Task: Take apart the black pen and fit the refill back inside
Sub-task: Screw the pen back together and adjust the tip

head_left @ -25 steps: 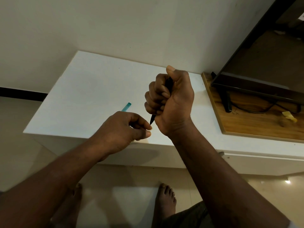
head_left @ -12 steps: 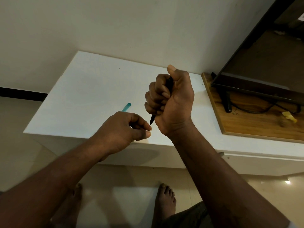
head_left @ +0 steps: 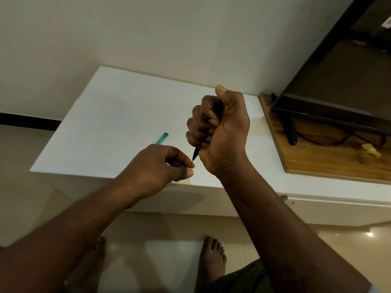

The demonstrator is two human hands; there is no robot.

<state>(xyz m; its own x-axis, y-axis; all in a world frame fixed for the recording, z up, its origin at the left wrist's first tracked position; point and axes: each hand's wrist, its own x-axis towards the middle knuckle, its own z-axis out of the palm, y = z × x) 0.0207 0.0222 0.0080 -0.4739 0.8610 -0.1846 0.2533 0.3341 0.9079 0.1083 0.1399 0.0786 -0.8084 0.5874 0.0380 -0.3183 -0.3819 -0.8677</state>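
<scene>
White table (head_left: 105, 123) below, two hands meeting.
Right hand (head_left: 220, 132) clamps the black pen (head_left: 218, 108) in its fist; just beneath those curled fingers, left hand (head_left: 156, 166) pinches its thin tip.

The right hand (head_left: 222, 132) holds the pen (head_left: 218, 111) upright, tip down beside the left hand (head_left: 156, 168), both above the table's (head_left: 118, 115) near edge. A tube (head_left: 162, 138) lies on the table behind the left hand; a board (head_left: 317, 161) lies right of the right hand.

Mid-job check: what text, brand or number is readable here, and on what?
No text is readable.
black pen: mostly hidden in the right hand; no print shows.
wooden board: dark scribble, illegible.
white tag at the top right edge: too small to read.
</scene>
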